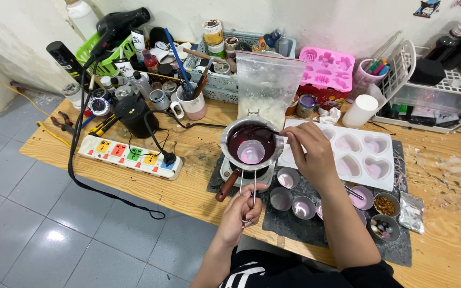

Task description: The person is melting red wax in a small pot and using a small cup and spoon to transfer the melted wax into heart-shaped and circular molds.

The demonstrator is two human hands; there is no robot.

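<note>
Our left hand [239, 210] is clenched around the wire handle [253, 188] of a small metal cup [251, 152], keeping it level inside the steel pot [252, 140] of dark purple liquid, likely so the pale contents warm without touching the pot's floor. The pot sits on a small heater [244, 173] at the tabletop's [198, 181] front edge, its wooden handle [227, 186] angled toward us. Our right hand [310, 149] hovers at the pot's right rim, fingers [293, 136] pinched on what looks like a thin stirring tool; its tip is too small to tell. Just right lie a white heart-shaped mould [361, 154] and several small round tins [294, 200] on a dark mat, near enough for pouring. A power strip [129, 156] lies to the left.
</note>
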